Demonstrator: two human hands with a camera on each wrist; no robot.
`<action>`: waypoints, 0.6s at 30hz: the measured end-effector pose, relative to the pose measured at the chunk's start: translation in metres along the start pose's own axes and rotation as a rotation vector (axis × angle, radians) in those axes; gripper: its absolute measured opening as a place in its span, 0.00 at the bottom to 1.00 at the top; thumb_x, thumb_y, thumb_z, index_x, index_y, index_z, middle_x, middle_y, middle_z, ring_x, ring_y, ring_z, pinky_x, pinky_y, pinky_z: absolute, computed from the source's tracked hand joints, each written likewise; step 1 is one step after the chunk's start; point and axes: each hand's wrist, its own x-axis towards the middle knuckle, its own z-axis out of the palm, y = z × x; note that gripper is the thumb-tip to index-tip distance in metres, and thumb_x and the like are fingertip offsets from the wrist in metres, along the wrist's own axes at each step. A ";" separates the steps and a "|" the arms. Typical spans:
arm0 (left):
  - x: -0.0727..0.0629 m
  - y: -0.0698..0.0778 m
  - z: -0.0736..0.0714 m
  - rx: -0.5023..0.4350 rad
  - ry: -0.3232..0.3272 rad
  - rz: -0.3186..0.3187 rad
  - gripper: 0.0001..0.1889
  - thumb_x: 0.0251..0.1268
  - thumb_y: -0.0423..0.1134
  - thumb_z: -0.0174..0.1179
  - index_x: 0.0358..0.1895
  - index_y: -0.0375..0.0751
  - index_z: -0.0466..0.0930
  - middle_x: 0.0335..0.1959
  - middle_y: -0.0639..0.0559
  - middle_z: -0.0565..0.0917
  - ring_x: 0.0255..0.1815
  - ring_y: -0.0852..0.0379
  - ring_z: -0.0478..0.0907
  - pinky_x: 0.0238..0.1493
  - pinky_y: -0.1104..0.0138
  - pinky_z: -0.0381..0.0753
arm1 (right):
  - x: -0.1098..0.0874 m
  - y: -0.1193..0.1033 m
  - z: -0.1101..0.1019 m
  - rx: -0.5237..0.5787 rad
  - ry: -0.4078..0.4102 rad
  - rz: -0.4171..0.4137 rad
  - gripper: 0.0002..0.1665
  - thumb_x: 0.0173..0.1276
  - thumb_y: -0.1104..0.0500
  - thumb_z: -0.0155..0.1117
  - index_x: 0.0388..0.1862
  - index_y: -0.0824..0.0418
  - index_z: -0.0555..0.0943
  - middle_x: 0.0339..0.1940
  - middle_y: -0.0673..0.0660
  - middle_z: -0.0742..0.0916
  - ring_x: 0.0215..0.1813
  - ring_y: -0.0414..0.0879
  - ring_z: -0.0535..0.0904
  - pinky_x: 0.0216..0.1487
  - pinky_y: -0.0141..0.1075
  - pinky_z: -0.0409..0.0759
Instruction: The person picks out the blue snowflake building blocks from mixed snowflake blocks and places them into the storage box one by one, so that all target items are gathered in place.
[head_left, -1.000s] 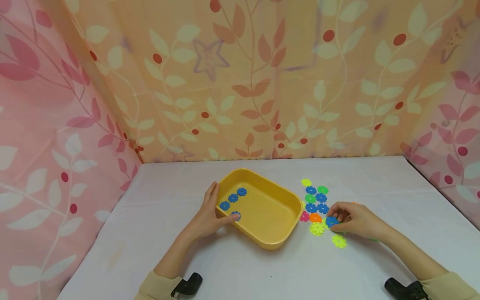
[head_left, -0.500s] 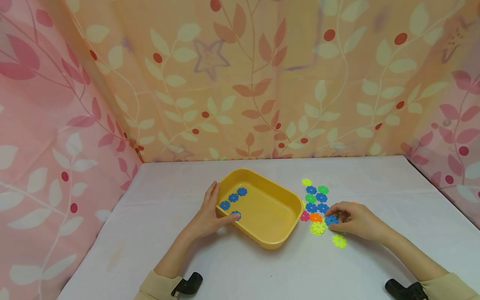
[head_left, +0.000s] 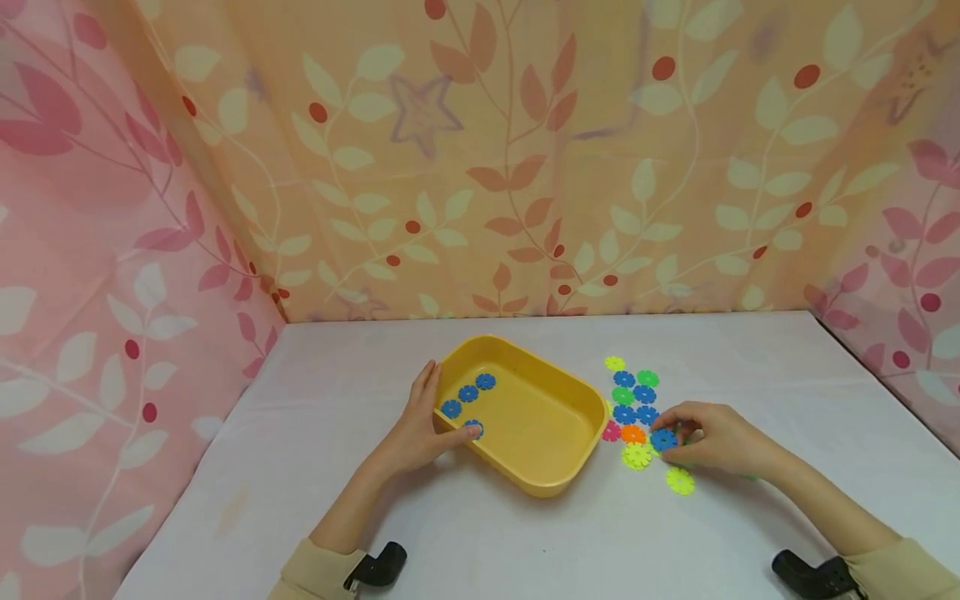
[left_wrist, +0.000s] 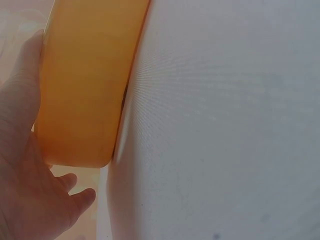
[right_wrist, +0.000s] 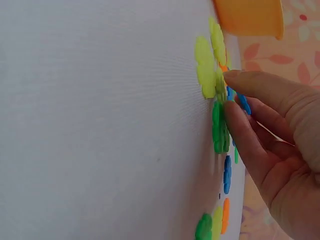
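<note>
A yellow plastic tray (head_left: pixel 551 417) stands at an angle on the white table. My left hand (head_left: pixel 416 433) grips its left corner, the thumb over the rim and the fingers along the outer side. Several blue notched snowflake discs (head_left: pixel 468 393) lie in the tray's left part, one partly under the thumb. To the right of the tray, my right hand (head_left: pixel 720 437) pinches a blue snowflake disc (head_left: pixel 663 440) between thumb and fingers, just over the loose pile. In the right wrist view, green discs (right_wrist: pixel 217 127) and yellow discs (right_wrist: pixel 204 65) lie close by the fingertips.
Loose discs spread between tray and right hand: a pink disc (head_left: pixel 612 431), an orange disc (head_left: pixel 633 434), a green disc (head_left: pixel 648 378) and several others. One yellow disc (head_left: pixel 680 481) lies nearer the front. A patterned curtain (head_left: pixel 510 167) rises behind the white table (head_left: pixel 337 358).
The blue disc in my right hand has turned slightly at the fingertips. My left hand and the tray keep their place; the head view has shifted a little.
</note>
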 end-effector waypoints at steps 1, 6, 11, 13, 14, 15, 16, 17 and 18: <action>0.000 -0.001 0.000 -0.001 0.001 0.003 0.63 0.51 0.67 0.67 0.79 0.50 0.33 0.79 0.57 0.32 0.78 0.49 0.39 0.72 0.46 0.50 | 0.002 -0.002 -0.002 -0.003 0.003 -0.003 0.21 0.57 0.51 0.76 0.47 0.55 0.84 0.35 0.47 0.82 0.35 0.41 0.75 0.35 0.30 0.78; 0.000 -0.002 0.000 -0.005 0.007 0.011 0.63 0.50 0.67 0.67 0.79 0.48 0.34 0.79 0.58 0.32 0.78 0.49 0.40 0.72 0.46 0.50 | 0.021 -0.026 -0.012 0.029 0.025 0.008 0.23 0.58 0.48 0.75 0.50 0.55 0.83 0.40 0.48 0.84 0.43 0.46 0.78 0.41 0.30 0.80; -0.001 0.000 -0.002 -0.006 0.014 0.012 0.63 0.51 0.65 0.68 0.79 0.46 0.35 0.79 0.56 0.33 0.78 0.48 0.40 0.72 0.46 0.50 | 0.055 -0.063 -0.015 0.093 -0.006 -0.012 0.24 0.59 0.46 0.74 0.52 0.52 0.83 0.41 0.50 0.84 0.45 0.48 0.77 0.43 0.32 0.80; -0.002 0.001 -0.002 -0.008 0.016 0.018 0.63 0.51 0.64 0.69 0.79 0.45 0.35 0.79 0.53 0.33 0.78 0.47 0.40 0.72 0.45 0.50 | 0.071 -0.080 -0.012 0.123 -0.037 -0.036 0.23 0.60 0.47 0.74 0.52 0.52 0.83 0.42 0.49 0.84 0.45 0.48 0.77 0.44 0.34 0.80; -0.002 0.001 -0.001 -0.009 0.017 0.021 0.62 0.51 0.64 0.69 0.79 0.45 0.34 0.79 0.52 0.33 0.78 0.47 0.40 0.72 0.45 0.49 | 0.079 -0.088 -0.010 0.140 -0.053 -0.052 0.23 0.60 0.48 0.74 0.53 0.53 0.83 0.43 0.49 0.84 0.45 0.48 0.77 0.45 0.34 0.80; -0.002 0.001 -0.001 -0.009 0.018 0.024 0.62 0.52 0.63 0.69 0.79 0.44 0.35 0.79 0.51 0.33 0.78 0.46 0.40 0.72 0.45 0.49 | 0.087 -0.095 -0.007 0.155 -0.069 -0.067 0.22 0.60 0.49 0.74 0.53 0.53 0.83 0.44 0.49 0.85 0.45 0.48 0.77 0.46 0.35 0.80; -0.002 0.001 0.000 -0.007 0.018 0.027 0.63 0.52 0.63 0.69 0.79 0.43 0.34 0.79 0.51 0.33 0.78 0.45 0.39 0.72 0.45 0.49 | 0.094 -0.102 -0.005 0.169 -0.083 -0.087 0.22 0.60 0.50 0.74 0.53 0.54 0.83 0.45 0.49 0.85 0.46 0.47 0.77 0.47 0.35 0.79; -0.002 0.001 0.000 -0.008 0.021 0.032 0.63 0.52 0.63 0.69 0.79 0.42 0.35 0.79 0.50 0.33 0.78 0.45 0.39 0.72 0.44 0.49 | 0.100 -0.108 -0.002 0.182 -0.097 -0.103 0.22 0.60 0.52 0.74 0.53 0.56 0.83 0.45 0.50 0.85 0.46 0.47 0.78 0.48 0.35 0.79; -0.002 0.001 0.001 -0.006 0.020 0.028 0.63 0.52 0.63 0.69 0.79 0.42 0.35 0.79 0.51 0.33 0.78 0.45 0.39 0.72 0.45 0.49 | 0.107 -0.114 0.001 0.195 -0.109 -0.117 0.22 0.60 0.53 0.74 0.53 0.56 0.83 0.46 0.49 0.86 0.46 0.47 0.78 0.49 0.35 0.79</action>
